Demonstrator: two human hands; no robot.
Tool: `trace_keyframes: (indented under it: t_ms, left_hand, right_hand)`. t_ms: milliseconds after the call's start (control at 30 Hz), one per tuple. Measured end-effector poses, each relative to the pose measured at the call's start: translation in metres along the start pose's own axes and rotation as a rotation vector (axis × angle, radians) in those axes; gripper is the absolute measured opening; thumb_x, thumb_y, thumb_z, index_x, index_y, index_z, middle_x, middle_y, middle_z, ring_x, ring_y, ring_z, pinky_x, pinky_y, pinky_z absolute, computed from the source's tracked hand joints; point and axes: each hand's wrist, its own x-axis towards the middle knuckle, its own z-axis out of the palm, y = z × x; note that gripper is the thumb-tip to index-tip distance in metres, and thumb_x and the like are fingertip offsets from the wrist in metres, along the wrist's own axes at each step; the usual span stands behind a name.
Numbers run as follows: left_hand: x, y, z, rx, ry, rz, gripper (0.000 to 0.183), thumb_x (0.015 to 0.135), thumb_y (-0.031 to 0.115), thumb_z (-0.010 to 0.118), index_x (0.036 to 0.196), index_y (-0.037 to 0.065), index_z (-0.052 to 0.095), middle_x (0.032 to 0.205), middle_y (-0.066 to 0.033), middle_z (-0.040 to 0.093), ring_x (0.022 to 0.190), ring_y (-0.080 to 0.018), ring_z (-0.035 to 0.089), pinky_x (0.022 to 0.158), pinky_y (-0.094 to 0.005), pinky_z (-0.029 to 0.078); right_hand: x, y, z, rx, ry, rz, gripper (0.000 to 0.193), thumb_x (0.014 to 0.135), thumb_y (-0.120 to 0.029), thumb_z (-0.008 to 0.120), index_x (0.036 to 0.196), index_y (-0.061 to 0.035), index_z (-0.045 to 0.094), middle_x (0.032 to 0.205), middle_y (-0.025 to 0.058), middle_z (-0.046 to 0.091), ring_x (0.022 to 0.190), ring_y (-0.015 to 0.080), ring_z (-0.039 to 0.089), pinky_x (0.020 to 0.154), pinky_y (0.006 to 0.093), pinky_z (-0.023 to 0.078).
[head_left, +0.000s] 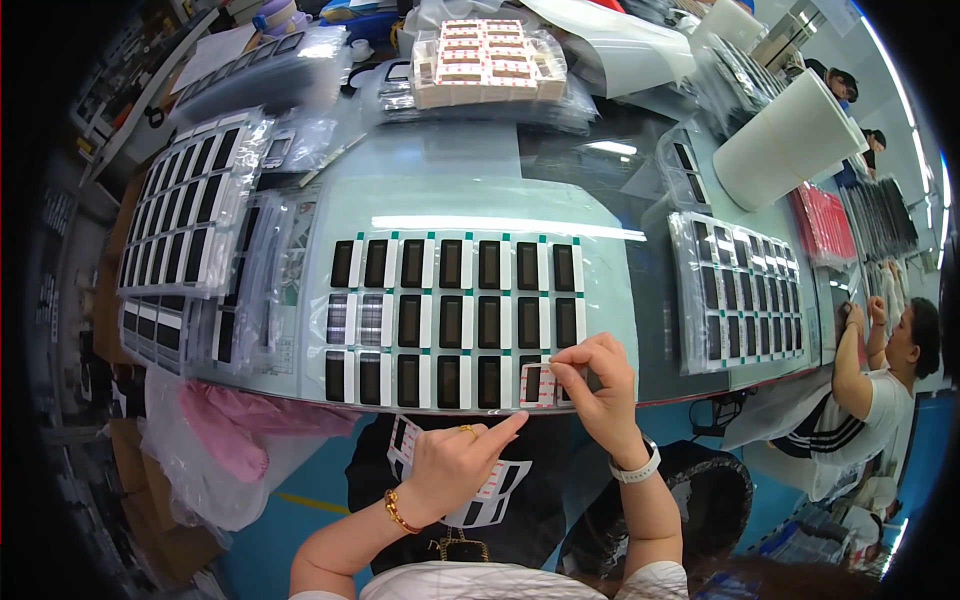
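Observation:
My right hand (603,388) pinches a small rectangular adhesive frame (537,384) with red-marked backing between thumb and fingertips. The piece lies over a dark display panel in the bottom row, toward the right end of a clear tray (470,350). Rows of dark rectangular panels (450,322), each with a white strip beside it, fill this tray. Two panels (355,320) on the left of the middle row look lighter and shiny. Below the table edge, my left hand (455,470) has its index finger stretched toward that piece; its other fingers curl over a sheet of adhesive frames (503,492).
Stacked trays of panels stand at left (190,205) and right (740,290). At the back is a pile of cream, red-marked sheets (490,65). A large white roll (790,140) leans at back right. A co-worker (880,370) sits at far right.

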Motion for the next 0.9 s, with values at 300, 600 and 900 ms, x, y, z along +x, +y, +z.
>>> trace_keyframes:
  t_ms: [300, 600, 900]
  left_hand:
    - [-0.001, -0.006, 0.006, 0.070, -0.020, 0.044, 0.046, 0.086, 0.010, 0.073, 0.131, 0.018, 0.071, 0.056, 0.0011, 0.047, 0.044, -0.0141, 0.051, 0.043, -0.0299, 0.038]
    - [0.011, 0.003, 0.008, 0.068, -0.050, 0.033, 0.041, 0.089, 0.010, 0.072, 0.129, 0.017, 0.072, 0.055, -0.0008, 0.050, 0.046, -0.0167, 0.053, 0.045, -0.0323, 0.040]
    - [0.007, 0.004, 0.003, 0.087, -0.063, 0.006, 0.041, 0.091, 0.013, 0.072, 0.132, 0.014, 0.069, 0.057, -0.0012, 0.054, 0.048, -0.0173, 0.055, 0.047, -0.0328, 0.042]
  right_hand:
    - [0.000, 0.002, -0.002, -0.018, -0.003, -0.024, 0.006, 0.085, -0.003, 0.075, 0.090, -0.0054, 0.072, 0.081, 0.0024, 0.061, 0.079, 0.0167, 0.053, 0.073, 0.0293, 0.041]
    - [-0.002, 0.006, -0.002, -0.028, -0.001, -0.036, 0.010, 0.084, 0.000, 0.076, 0.091, -0.0045, 0.072, 0.083, 0.0034, 0.062, 0.081, 0.0183, 0.054, 0.072, 0.0305, 0.045]
    - [0.000, 0.002, 0.004, -0.053, 0.032, -0.076, 0.016, 0.082, 0.004, 0.076, 0.095, -0.0033, 0.069, 0.114, 0.0101, 0.062, 0.103, 0.0254, 0.061, 0.083, 0.0332, 0.051]
